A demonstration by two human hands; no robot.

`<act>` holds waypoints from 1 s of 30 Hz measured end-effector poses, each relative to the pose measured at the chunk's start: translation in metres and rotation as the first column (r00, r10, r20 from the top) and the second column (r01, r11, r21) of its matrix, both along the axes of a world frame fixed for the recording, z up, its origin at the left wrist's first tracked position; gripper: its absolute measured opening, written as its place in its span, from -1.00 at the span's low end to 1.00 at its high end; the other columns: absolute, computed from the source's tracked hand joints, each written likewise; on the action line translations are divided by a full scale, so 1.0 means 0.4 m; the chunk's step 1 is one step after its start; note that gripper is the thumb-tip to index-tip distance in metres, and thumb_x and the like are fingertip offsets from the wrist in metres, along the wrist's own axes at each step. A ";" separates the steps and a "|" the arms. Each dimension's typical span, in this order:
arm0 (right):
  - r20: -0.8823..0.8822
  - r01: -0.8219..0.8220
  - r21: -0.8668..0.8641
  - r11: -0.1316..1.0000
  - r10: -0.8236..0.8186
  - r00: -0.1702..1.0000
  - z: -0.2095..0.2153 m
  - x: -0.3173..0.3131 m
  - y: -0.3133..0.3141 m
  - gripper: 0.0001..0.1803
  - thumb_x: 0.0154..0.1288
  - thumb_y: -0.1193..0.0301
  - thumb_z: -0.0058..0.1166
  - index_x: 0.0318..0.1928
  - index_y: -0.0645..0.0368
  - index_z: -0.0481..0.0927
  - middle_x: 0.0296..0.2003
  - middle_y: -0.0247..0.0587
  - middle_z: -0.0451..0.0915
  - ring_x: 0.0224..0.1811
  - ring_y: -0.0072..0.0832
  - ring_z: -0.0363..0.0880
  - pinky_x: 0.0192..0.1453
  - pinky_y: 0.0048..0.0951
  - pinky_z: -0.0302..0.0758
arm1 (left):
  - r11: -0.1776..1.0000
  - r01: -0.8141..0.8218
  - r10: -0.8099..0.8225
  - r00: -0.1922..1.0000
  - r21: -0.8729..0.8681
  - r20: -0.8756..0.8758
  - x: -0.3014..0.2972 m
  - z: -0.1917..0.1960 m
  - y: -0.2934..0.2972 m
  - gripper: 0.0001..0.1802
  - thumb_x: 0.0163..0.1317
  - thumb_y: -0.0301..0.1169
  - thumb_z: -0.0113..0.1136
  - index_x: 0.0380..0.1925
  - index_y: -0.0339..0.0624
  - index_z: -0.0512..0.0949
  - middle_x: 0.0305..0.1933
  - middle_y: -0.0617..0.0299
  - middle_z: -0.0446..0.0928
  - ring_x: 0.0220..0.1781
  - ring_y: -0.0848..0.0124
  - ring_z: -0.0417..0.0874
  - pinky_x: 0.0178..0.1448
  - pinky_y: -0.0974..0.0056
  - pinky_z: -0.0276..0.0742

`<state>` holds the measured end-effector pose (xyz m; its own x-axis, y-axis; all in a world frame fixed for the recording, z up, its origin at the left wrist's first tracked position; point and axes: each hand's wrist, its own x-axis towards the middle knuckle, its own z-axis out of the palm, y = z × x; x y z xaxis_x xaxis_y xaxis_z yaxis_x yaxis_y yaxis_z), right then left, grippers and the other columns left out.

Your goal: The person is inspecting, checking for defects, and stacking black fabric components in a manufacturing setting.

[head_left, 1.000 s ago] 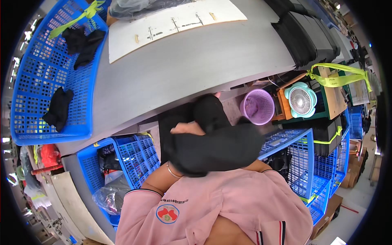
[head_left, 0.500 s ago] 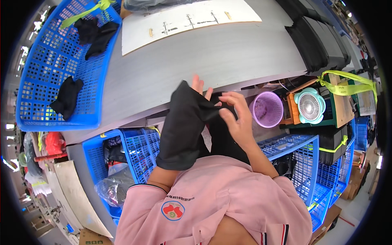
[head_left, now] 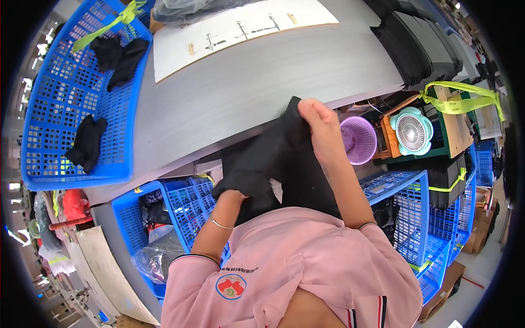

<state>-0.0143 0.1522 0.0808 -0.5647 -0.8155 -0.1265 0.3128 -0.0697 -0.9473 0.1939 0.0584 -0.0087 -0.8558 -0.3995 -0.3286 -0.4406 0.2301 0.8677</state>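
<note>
A black fabric sleeve (head_left: 265, 150), open like a tube, is stretched at a slant over my lap, just in front of the table edge. My right hand (head_left: 321, 121) pinches its upper corner between thumb and fingers. At the lower left end my left hand (head_left: 238, 195) goes into the cloth; its fingers are hidden there, so their grip does not show. A thin bracelet (head_left: 221, 225) sits on the left wrist. Blur softens the middle of the fabric.
A blue crate (head_left: 104, 150) with several black cloth pieces (head_left: 87, 143) stands at the left on the grey table (head_left: 235, 82). A white marked board (head_left: 246, 33) and black stacks (head_left: 421, 49) lie farther back. Right: a purple basket (head_left: 359, 140), a small fan (head_left: 412, 131) and blue crates (head_left: 410, 218).
My left arm has drawn back out of the sleeve to about the wrist. My right hand has risen and now grips the sleeve's upper corner, pulling the cloth into a slant.
</note>
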 end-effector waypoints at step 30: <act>-0.863 -0.278 0.045 0.959 0.178 0.472 -0.035 -0.027 0.019 -0.90 0.09 0.54 0.21 -0.34 0.15 0.61 -0.05 -0.22 0.56 0.15 -0.16 0.47 0.33 -0.12 0.33 | 0.438 -0.155 0.630 0.755 0.886 -0.179 -0.117 -0.092 -0.077 -0.47 0.48 -0.24 -0.03 0.37 -0.19 0.24 0.38 0.10 0.35 0.43 0.28 0.32 0.52 0.14 0.21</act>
